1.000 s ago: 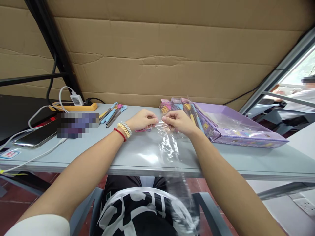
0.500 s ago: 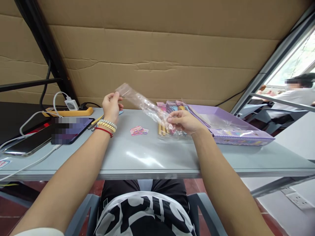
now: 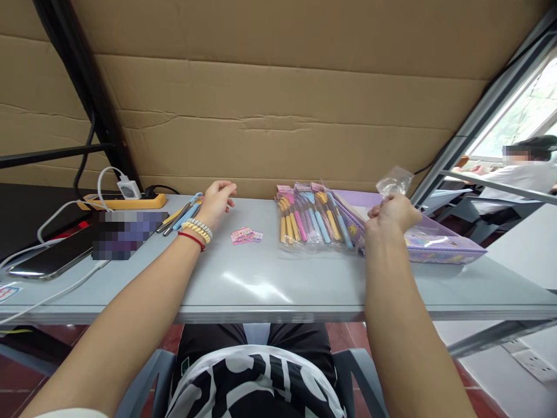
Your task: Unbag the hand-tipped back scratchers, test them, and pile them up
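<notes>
- Over the purple box (image 3: 444, 248), the right hand (image 3: 394, 213) squeezes a clear bag (image 3: 395, 179) in closed fingers.
- Beside the loose sticks (image 3: 183, 215), the left hand (image 3: 218, 202) is half open and holds nothing.
- On the gray desk (image 3: 261, 278), pink cards (image 3: 246, 235) lie between the left hand and the wrapped sticks (image 3: 321, 223).
</notes>
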Motion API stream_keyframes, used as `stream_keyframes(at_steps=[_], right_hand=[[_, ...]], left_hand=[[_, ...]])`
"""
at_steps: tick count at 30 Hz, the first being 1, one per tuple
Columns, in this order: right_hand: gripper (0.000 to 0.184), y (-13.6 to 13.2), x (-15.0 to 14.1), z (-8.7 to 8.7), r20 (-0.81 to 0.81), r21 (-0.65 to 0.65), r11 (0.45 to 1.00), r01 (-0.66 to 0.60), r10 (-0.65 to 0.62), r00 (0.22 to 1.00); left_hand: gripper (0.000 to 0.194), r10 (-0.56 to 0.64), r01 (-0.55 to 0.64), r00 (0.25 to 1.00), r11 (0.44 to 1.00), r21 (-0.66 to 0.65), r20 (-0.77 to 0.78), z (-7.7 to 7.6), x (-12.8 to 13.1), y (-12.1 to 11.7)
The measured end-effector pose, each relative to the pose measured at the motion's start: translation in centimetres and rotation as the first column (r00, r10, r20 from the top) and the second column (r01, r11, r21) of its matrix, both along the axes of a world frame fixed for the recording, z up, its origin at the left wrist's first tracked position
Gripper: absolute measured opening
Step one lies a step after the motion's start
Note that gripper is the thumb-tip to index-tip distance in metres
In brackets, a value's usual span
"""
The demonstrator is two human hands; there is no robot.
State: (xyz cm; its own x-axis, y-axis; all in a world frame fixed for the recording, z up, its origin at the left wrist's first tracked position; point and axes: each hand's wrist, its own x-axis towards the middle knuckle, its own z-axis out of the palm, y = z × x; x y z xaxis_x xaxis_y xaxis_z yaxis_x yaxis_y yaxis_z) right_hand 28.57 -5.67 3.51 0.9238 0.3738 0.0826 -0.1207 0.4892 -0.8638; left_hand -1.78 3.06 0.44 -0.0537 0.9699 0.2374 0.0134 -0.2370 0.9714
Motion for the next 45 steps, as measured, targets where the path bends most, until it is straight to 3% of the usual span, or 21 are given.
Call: stream_keyframes(at_steps=[4,7,12,14,16,17,18,20,22,24,25,26,28,30,32,34,37,39,42,45], right_hand=[[0.027,-0.7,1.1,0.4,-0.166,-0.017,0.999,0.042,-0.045,0.985],[0.028,-0.7,1.7,0.3,-0.172,-0.011,0.998,0.064,-0.065,0.983],[0.016,0.0,3.7,-0.4,-0.030,-0.067,0.961,0.269,-0.271,0.962],[0.018,0.1,4.2,-0.5,0.052,0.012,0.890,0.456,-0.456,0.888],[0.024,0.0,3.9,-0.4,0.143,0.163,0.754,0.636,-0.656,0.741],[0.026,0.0,3.5,-0.4,0.207,0.242,0.701,0.671,-0.713,0.670],[0.027,-0.1,2.9,-0.4,0.291,0.303,0.690,0.658,-0.724,0.625],[0.020,0.0,1.3,-0.6,0.491,0.327,0.787,0.523,-0.614,0.618],[0.008,0.4,-0.5,-1.2,0.682,0.205,0.924,0.322,-0.371,0.631],[0.003,1.0,-2.0,-2.0,0.825,-0.006,0.979,0.204,-0.111,0.555],[0.006,1.4,-2.5,-2.5,0.871,-0.138,0.973,0.183,0.031,0.489],[0.009,1.8,-2.8,-3.1,0.891,-0.271,0.943,0.192,0.171,0.420],[0.016,2.5,-3.1,-4.1,0.853,-0.503,0.819,0.276,0.419,0.311],[0.022,2.9,-2.9,-4.8,0.760,-0.648,0.658,0.384,0.586,0.279],[0.027,3.1,-2.8,-5.1,0.700,-0.702,0.554,0.448,0.654,0.288],[0.031,3.1,-3.0,-5.1,0.706,-0.693,0.556,0.458,0.652,0.276],[0.034,2.9,-4.2,-4.8,0.719,-0.677,0.608,0.415,0.667,0.196],[0.040,2.8,-5.3,-4.7,0.655,-0.722,0.560,0.406,0.743,0.140],[0.048,2.8,-6.7,-4.9,0.545,-0.772,0.436,0.463,0.829,0.129],[0.046,2.9,-7.3,-5.1,0.533,-0.768,0.398,0.501,0.831,0.157]], left_hand=[[0.015,-0.024,0.024,0.999,1.000,-0.012,-0.048,0.0,0.2,-0.3],[0.016,-0.040,0.039,0.996,0.999,-0.013,-0.074,-0.1,0.2,-0.4],[0.019,-0.079,0.077,0.991,0.997,-0.024,-0.106,-0.3,0.1,-0.4],[0.019,-0.095,0.093,0.989,0.995,-0.023,-0.113,-0.4,0.1,-0.4],[0.018,-0.105,0.103,0.987,0.994,-0.022,-0.123,-0.4,0.1,-0.5],[0.018,-0.109,0.107,0.985,0.994,-0.022,-0.132,-0.4,0.1,-0.5],[0.017,-0.111,0.109,0.984,0.994,-0.023,-0.143,-0.4,0.2,-0.6],[0.016,-0.115,0.113,0.979,0.993,-0.022,-0.171,-0.3,0.2,-0.6],[0.015,-0.119,0.119,0.971,0.993,-0.012,-0.208,-0.4,0.3,-0.7],[0.015,-0.120,0.125,0.957,0.992,0.004,-0.265,-0.5,0.3,-0.7],[0.016,-0.119,0.130,0.945,0.991,0.017,-0.304,-0.5,0.3,-0.7],[0.016,-0.111,0.132,0.928,0.991,0.036,-0.356,-0.6,0.3,-0.7],[0.018,-0.062,0.133,0.861,0.986,0.104,-0.505,-0.9,0.2,-0.7],[0.020,0.007,0.168,0.730,0.967,0.189,-0.683,-1.3,0.2,-0.6],[0.021,0.038,0.249,0.581,0.943,0.222,-0.813,-1.8,0.3,-0.5],[0.022,0.005,0.331,0.488,0.924,0.191,-0.873,-2.3,0.5,-0.4],[0.023,-0.036,0.377,0.454,0.913,0.156,-0.890,-2.7,0.7,-0.3],[0.021,-0.034,0.374,0.453,0.914,0.155,-0.891,-2.9,0.8,-0.2],[0.019,-0.006,0.316,0.443,0.937,0.150,-0.897,-2.9,0.6,0.1],[0.021,0.043,0.207,0.401,0.969,0.136,-0.915,-2.7,0.2,0.2]])
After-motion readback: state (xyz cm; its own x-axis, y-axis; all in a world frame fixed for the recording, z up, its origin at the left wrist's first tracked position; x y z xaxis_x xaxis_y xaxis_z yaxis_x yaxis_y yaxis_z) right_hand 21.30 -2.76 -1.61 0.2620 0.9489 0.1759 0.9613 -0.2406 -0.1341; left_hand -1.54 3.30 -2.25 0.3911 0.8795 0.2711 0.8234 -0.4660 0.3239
